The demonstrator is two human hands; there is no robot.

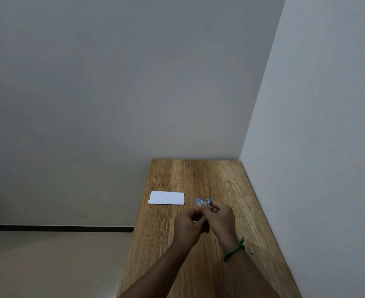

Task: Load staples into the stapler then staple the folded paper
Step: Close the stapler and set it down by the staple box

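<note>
Working on the loading step, by the look of it: both hands are raised just over the wooden desk [198,175] and meet on a small blue stapler [203,202], which pokes out at their twelve o'clock. The left hand [187,225] has its fingers curled in, pinching at the stapler's near end. The right hand [221,218], with a green band [234,250] at the wrist, curls round it from three o'clock. Whether the stapler is open, or a strip is going in, is too small to tell. A short grey strip of staples [251,249] lies on the desk at about four o'clock from the right wrist, untouched. The folded paper [166,198] lies flat at ten o'clock from the hands, apart from them. I judge loading unfinished and the stapling of the paper not yet begun.
</note>
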